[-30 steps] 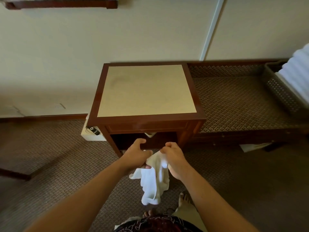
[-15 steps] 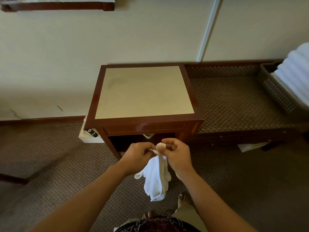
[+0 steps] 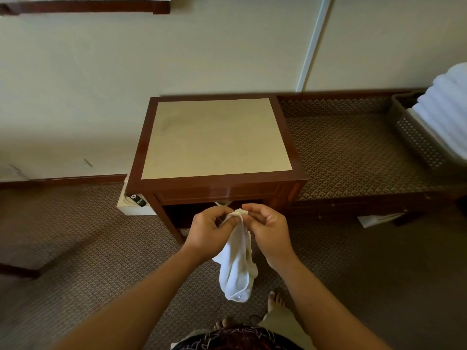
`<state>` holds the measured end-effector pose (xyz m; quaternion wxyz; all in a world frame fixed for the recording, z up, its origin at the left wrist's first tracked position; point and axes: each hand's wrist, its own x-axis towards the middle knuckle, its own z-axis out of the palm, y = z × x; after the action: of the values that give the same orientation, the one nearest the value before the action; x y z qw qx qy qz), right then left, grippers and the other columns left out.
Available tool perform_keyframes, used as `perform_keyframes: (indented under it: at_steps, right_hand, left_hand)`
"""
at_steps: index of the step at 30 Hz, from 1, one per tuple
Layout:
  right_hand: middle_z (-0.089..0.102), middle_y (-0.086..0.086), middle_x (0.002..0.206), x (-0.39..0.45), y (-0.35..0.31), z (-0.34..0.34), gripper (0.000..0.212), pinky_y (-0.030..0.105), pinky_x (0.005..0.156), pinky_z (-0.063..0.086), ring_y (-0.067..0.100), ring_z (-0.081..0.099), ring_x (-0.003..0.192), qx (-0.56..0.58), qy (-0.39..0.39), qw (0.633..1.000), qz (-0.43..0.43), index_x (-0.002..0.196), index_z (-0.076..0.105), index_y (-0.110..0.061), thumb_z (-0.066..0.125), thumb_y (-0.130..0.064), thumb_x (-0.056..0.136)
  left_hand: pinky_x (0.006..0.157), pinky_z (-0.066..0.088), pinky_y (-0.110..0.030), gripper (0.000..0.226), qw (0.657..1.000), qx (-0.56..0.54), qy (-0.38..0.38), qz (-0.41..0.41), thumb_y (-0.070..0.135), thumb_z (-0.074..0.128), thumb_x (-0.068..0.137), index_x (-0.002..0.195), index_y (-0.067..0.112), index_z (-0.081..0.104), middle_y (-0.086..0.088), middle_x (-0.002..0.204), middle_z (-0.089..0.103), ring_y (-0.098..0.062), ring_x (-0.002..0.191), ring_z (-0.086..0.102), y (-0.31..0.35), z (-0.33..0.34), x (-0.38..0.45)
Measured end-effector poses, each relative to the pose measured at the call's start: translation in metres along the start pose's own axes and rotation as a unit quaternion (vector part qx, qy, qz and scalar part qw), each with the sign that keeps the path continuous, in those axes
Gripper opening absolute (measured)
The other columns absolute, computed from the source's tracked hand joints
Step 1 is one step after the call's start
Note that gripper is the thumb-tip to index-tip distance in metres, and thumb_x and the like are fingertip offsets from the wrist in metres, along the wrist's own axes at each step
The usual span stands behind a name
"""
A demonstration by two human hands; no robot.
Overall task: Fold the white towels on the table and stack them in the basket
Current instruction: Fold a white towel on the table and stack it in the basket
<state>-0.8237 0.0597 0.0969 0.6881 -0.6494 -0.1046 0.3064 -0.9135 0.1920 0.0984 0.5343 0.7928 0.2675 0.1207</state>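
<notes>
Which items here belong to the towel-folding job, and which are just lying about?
Job: towel, pinched by left hand and right hand; table; basket; stacked towels.
Lying about: remote; white box; paper.
</notes>
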Motion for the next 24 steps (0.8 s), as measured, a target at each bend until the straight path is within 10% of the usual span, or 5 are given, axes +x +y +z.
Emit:
perform_keyframes:
  at_steps: [13, 19, 24]
  right_hand:
    - [0.079, 0.004, 0.092, 0.006, -0.004, 0.000, 0.022, 0.027, 0.078, 0.059, 0.016, 0.076, 0.091, -0.068, -0.024, 0.997, -0.039, 0.104, 0.072, -0.010, 0.078, 0.001, 0.086]
    - [0.077, 0.006, 0.089, 0.007, -0.004, 0.000, 0.013, 0.026, 0.075, 0.058, 0.017, 0.074, 0.087, -0.114, -0.016, 0.991, -0.064, 0.099, 0.069, -0.013, 0.070, -0.001, 0.093]
    - [0.077, 0.004, 0.100, 0.001, -0.006, 0.004, 0.022, 0.031, 0.083, 0.060, 0.016, 0.074, 0.097, -0.114, -0.062, 0.991, -0.041, 0.113, 0.066, -0.015, 0.072, -0.006, 0.093]
  left_hand:
    - [0.058, 0.049, -0.036, 0.011, 0.993, 0.066, 0.032, 0.094, 0.029, 0.079, 0.090, 0.081, 0.023, 0.079, 0.001, 0.066, 0.067, -0.019, 0.065, 0.061, -0.001, -0.002, 0.002]
    - [0.076, 0.057, -0.047, 0.012, 0.993, -0.073, -0.089, -0.005, 0.034, 0.068, 0.098, 0.099, 0.029, 0.079, -0.004, 0.086, 0.075, -0.029, 0.085, 0.070, -0.011, -0.009, -0.005]
    - [0.076, 0.060, -0.031, 0.011, 0.998, -0.061, -0.001, -0.004, 0.021, 0.073, 0.095, 0.099, 0.027, 0.081, 0.011, 0.087, 0.077, -0.008, 0.086, 0.072, -0.015, -0.003, -0.011]
